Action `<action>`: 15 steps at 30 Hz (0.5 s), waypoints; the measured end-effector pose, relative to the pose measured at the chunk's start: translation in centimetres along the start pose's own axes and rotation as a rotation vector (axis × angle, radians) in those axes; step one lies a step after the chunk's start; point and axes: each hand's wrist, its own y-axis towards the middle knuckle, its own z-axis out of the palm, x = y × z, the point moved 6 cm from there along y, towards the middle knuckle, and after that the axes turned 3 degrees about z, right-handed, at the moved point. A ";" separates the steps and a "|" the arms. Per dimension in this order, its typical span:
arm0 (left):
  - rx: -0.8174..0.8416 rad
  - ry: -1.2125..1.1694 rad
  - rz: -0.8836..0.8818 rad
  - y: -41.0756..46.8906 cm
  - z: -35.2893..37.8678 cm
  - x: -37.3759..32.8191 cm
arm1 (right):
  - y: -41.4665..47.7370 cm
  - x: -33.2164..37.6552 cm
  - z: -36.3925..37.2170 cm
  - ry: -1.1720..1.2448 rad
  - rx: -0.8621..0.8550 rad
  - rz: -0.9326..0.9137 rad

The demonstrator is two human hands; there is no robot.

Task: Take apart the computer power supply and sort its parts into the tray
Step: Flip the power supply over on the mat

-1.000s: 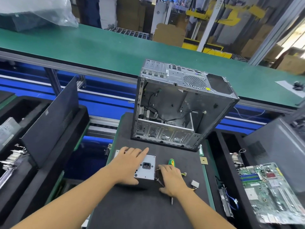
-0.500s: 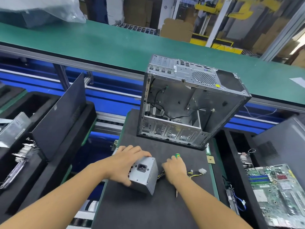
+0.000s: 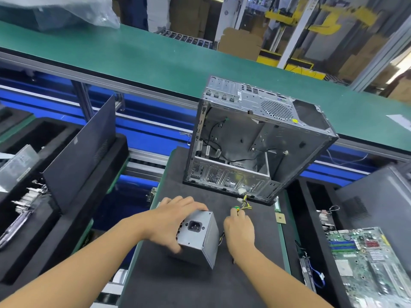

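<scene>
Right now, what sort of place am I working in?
Probably a computer teardown line in a factory or warehouse. A green conveyor belt runs behind, a gutted PC case stands on the mat, and a motherboard lies in a foam tray on the right.

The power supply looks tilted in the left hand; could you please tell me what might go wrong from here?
The power supply is tilted, with only the left hand gripping it, so it may slip and drop onto the mat. Its cable bundle trails past the right hand, which holds the screwdriver; the wires could snag there or on the computer case.
</scene>
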 end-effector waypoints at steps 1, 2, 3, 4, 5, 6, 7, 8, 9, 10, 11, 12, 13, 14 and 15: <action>0.001 0.027 0.011 0.2 -0.2 -0.4 | -0.1 -0.1 0.0 0.037 -0.036 -0.041; 0.001 0.065 0.025 0.3 -0.5 -1.0 | -0.3 -0.2 -0.2 0.061 -0.067 -0.093; 0.002 0.108 0.040 0.5 -0.6 -1.5 | -0.4 -0.2 -0.4 0.077 -0.108 -0.161; 0.006 0.153 0.056 0.7 -0.7 -2.0 | -0.5 0.0 -0.3 0.105 -0.146 -0.247; 0.011 0.197 0.071 0.8 -0.6 -2.5 | -0.6 0.1 0.1 0.130 -0.192 -0.333; 0.014 0.235 0.084 0.9 -0.3 -2.9 | -0.8 0.2 0.6 0.171 -0.217 -0.402; 0.014 0.266 0.092 0.9 0.0 -3.1 | -0.6 0.3 1.3 0.262 -0.164 -0.460; 0.012 0.289 0.095 0.9 0.4 -3.2 | -0.5 0.6 1.8 0.357 -0.079 -0.507; 0.009 0.308 0.094 0.9 0.8 -3.3 | -0.3 1.1 1.6 0.451 0.014 -0.545; 0.005 0.322 0.090 0.8 1.2 -3.3 | -0.2 1.7 1.1 0.564 0.084 -0.563; 0.000 0.329 0.084 0.8 1.5 -3.3 | 0.0 2.3 0.6 0.698 0.142 -0.564; -0.009 0.330 0.076 0.8 1.8 -3.3 | 0.3 2.9 0.5 0.825 0.199 -0.549; -0.021 0.330 0.069 0.9 1.9 -3.3 | 0.4 3.3 0.4 0.940 0.269 -0.522; -0.036 0.331 0.062 1.0 2.1 -3.4 | 0.3 3.5 0.3 0.995 0.340 -0.494; -0.051 0.331 0.055 1.2 2.1 -3.4 | 0.1 3.5 0.2 1.027 0.397 -0.462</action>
